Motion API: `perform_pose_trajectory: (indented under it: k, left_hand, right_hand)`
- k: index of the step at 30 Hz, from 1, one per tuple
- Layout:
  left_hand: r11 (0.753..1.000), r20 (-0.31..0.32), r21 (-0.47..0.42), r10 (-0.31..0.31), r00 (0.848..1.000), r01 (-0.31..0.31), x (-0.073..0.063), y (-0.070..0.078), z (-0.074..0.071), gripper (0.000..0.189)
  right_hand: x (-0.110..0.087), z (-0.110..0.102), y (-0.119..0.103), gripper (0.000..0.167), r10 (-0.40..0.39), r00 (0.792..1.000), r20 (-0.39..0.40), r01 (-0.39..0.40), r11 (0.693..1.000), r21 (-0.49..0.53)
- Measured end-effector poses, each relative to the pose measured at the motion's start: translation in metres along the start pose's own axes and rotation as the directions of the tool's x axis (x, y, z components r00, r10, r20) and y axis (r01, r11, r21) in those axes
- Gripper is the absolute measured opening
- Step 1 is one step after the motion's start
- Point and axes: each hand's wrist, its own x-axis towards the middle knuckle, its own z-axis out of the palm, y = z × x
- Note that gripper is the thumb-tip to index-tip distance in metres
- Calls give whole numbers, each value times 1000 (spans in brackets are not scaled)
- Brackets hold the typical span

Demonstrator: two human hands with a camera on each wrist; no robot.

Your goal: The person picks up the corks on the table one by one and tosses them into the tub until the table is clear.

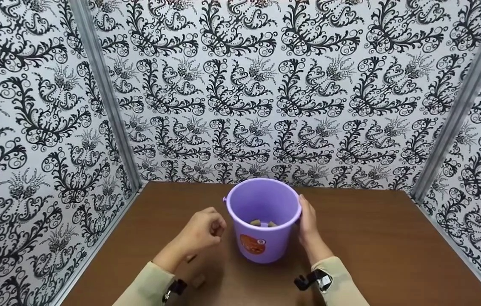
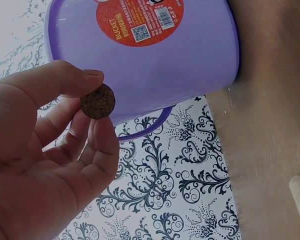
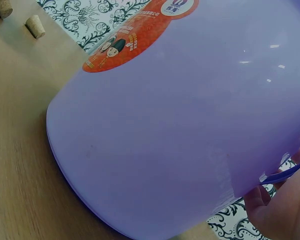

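Note:
A purple bucket (image 1: 266, 242) with an orange label stands upright on the table. My left hand (image 1: 201, 229) is just left of it, below rim height. In the left wrist view, its thumb and fingers pinch a cork (image 2: 98, 102), whose round brown end faces the camera. My right hand (image 1: 308, 221) holds the bucket's right side near the rim, by the dark purple handle (image 3: 287, 174); part of its grip is hidden. Inside, a few cork pieces (image 1: 255, 222) lie on the bucket's bottom.
Two loose corks lie on the brown table (image 1: 372, 238) near my left forearm: one cork (image 3: 35, 26) closer to the bucket, another cork (image 3: 2, 7) farther off. Patterned walls (image 1: 240, 85) enclose the table at the back and sides.

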Motion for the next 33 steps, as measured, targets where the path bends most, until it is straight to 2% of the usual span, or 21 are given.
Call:
perform_pose_trajectory:
  k: [12, 18, 22, 25, 33]
  left_hand:
    - [999, -13, -41, -30, 999, 29, 7, 8, -11, 27]
    - [1000, -41, -4, 13, 999, -13, 16, 14, -16, 26]
    - [1000, -31, 3, 26, 999, -26, 21, 18, -18, 26]
    - [1000, -16, -14, 8, 1000, -9, 22, 20, -21, 26]
    - [1000, -39, -16, -25, 999, 24, 20, 19, -22, 30]
  right_hand:
    - [-1, -1, 0, 50, -1, 1000, -4, 1, 1000, -21]
    - [0, -1, 0, 48, -4, 1000, -7, 4, 1000, -26]
    - [2, -2, -2, 46, -11, 1000, -24, 10, 999, -30]
    - [1, -1, -2, 47, -10, 1000, -28, 9, 999, -34]
    - [0, 2, 1, 51, -21, 1000, -21, 20, 999, -43]
